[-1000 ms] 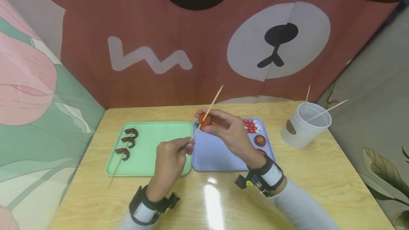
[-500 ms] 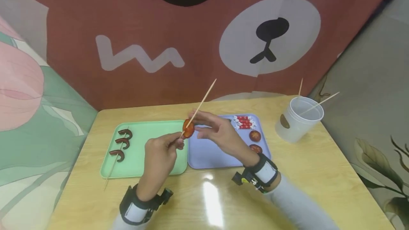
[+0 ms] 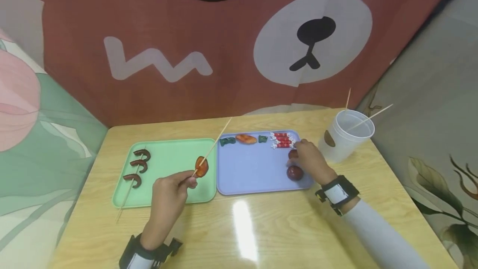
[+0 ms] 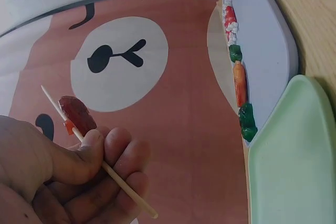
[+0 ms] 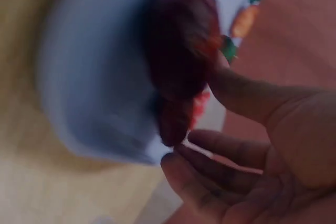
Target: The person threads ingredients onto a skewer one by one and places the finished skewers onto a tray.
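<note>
My left hand (image 3: 169,196) pinches a thin wooden skewer (image 3: 218,139) near its lower end, above the green tray (image 3: 175,146). On that skewer is a red-orange, tomato-like piece (image 3: 201,167); the left wrist view shows a small orange bit (image 4: 69,126) beside it. Over the blue tray's (image 3: 242,173) right side, my right hand (image 3: 313,162) reaches around one dark red round piece (image 3: 293,154), fingers and thumb spread either side. A second such piece (image 3: 295,173) lies nearer the front. The right wrist view is blurred, so firm contact is unclear.
A skewer with three curved brown sausage-like pieces (image 3: 139,166) lies across the green tray's left side. Along the blue tray's back are green pieces (image 3: 227,141), an orange piece (image 3: 246,139) and red-and-white wrapped sticks (image 3: 282,140). A white tub (image 3: 345,138) holding skewers stands right.
My right hand has left the piece on the skewer and moved right to the round pieces on the blue tray. The left hand has lowered the skewer and shifted left.
</note>
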A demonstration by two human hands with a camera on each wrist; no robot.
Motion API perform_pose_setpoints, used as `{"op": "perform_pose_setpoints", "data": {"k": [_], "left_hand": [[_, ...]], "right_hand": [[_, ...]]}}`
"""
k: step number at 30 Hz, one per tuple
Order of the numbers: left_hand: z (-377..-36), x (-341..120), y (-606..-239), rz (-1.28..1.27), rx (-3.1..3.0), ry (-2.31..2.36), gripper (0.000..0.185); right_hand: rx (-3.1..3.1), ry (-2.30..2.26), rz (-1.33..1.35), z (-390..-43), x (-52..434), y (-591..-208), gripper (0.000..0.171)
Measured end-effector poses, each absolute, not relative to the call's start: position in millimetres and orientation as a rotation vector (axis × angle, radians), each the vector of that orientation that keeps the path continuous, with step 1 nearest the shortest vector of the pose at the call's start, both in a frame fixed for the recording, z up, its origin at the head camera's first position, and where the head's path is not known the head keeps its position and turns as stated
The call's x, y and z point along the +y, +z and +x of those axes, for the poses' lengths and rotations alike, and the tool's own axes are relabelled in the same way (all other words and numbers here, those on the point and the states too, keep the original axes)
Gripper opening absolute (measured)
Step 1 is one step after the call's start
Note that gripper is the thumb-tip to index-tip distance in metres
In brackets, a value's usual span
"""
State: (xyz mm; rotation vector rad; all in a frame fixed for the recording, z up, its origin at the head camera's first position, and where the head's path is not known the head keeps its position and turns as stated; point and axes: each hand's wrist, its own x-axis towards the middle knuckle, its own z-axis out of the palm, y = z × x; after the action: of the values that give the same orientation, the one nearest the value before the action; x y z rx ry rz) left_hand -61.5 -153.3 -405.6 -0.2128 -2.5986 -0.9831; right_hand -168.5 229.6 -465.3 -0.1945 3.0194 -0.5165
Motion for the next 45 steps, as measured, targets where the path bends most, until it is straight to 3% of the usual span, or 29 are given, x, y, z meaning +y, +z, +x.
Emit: {"op": "perform_pose_setpoints", "data": {"k": [9,12,20,25,30,45], "left_hand": [[-63,-143,-407,-0.199,-2.645,-0.973,0.012],[-63,-143,-407,-0.193,-2.659,-0.963,0.012],[-62,-145,-410,-0.182,-2.665,-0.944,0.012],[-61,-143,-413,-0.215,-2.662,-0.965,0.012],[-60,-137,-416,-0.291,-2.667,-0.948,0.012],[-59,-128,-420,-0.326,-2.666,-0.819,0.013]], "right_hand": [[3.004,-0.558,-0.08,-167,229,-488,0.031],[3.033,-0.582,-0.126,-167,230,-485,0.036],[3.041,-1.068,-0.306,-172,227,-439,0.044],[2.591,-1.688,-0.379,-171,220,-409,0.048],[2.178,-2.03,-0.446,-164,204,-387,0.047],[1.8,-2.177,-0.52,-149,154,-354,0.048]]}}
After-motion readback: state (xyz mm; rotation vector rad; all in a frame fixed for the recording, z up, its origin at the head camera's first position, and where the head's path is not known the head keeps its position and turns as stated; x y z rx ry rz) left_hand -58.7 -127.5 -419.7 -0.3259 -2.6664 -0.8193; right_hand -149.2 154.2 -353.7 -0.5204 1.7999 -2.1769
